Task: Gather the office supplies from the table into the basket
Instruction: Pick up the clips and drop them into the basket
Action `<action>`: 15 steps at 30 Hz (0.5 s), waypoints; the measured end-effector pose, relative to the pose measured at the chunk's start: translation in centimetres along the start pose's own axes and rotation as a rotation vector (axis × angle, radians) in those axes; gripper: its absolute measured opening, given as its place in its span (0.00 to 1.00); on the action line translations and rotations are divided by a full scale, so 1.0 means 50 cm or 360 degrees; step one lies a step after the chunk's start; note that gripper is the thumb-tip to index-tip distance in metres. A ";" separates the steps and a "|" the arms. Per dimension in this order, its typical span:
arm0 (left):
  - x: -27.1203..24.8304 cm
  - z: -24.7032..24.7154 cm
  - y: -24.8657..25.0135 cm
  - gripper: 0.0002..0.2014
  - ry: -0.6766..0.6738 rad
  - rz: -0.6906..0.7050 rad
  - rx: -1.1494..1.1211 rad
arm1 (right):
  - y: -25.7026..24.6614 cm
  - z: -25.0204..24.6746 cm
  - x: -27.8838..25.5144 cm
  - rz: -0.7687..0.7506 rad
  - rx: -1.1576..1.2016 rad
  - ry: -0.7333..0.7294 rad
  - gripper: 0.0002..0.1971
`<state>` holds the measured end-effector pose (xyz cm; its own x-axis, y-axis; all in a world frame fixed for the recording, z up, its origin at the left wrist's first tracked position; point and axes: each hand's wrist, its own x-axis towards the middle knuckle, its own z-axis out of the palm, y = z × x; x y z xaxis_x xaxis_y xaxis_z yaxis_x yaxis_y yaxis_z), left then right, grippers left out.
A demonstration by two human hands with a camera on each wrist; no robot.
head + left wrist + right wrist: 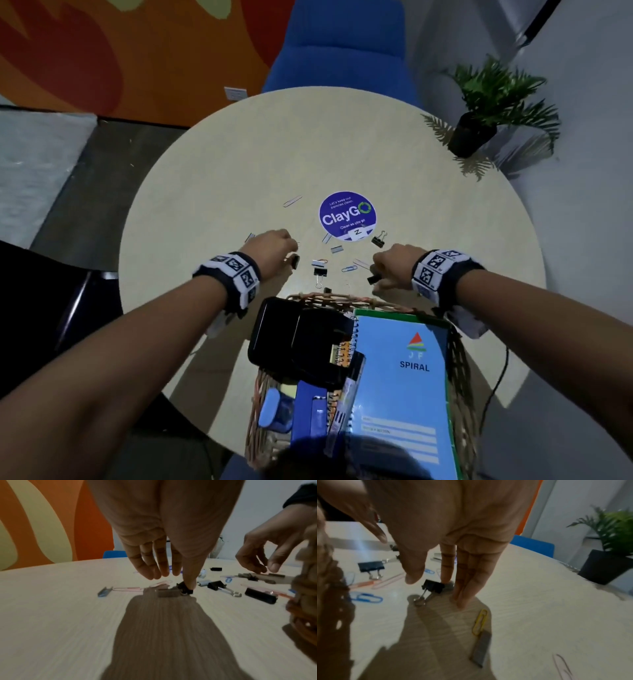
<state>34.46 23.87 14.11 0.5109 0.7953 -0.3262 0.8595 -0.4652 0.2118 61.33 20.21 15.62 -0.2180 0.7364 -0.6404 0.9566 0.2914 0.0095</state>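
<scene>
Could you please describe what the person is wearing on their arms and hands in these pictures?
Both forearms are bare, with no sleeves and no gloves. The left hand and right hand each have a dark wristband behind them, carrying white blocks printed with black square code markers; the right wristband matches. A bit of white material hangs below each band. No rings or watches are visible.
</scene>
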 end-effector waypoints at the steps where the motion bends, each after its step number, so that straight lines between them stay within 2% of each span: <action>1: 0.010 0.009 0.003 0.17 -0.0017 0.0026 -0.0001 | -0.004 0.004 0.010 -0.0014 -0.0017 -0.0006 0.17; 6: 0.038 0.039 0.001 0.04 -0.0038 0.0152 -0.0095 | -0.020 -0.002 0.045 -0.0047 0.0013 -0.0071 0.18; 9: 0.043 0.041 0.005 0.07 -0.0038 0.0191 -0.0111 | -0.016 -0.003 0.054 -0.0058 0.0098 -0.0025 0.09; 13: 0.011 -0.026 0.023 0.12 0.0174 0.0132 -0.0340 | -0.019 -0.004 0.041 -0.0012 0.0150 0.0114 0.06; 15: -0.028 -0.081 0.050 0.12 0.0349 0.0214 -0.0389 | -0.014 -0.014 0.026 -0.0035 0.0228 0.0159 0.07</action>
<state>35.83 23.15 18.85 0.5807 0.8101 -0.0804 0.7418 -0.4859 0.4623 60.27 21.38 15.30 -0.2508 0.7899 -0.5597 0.9675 0.2235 -0.1181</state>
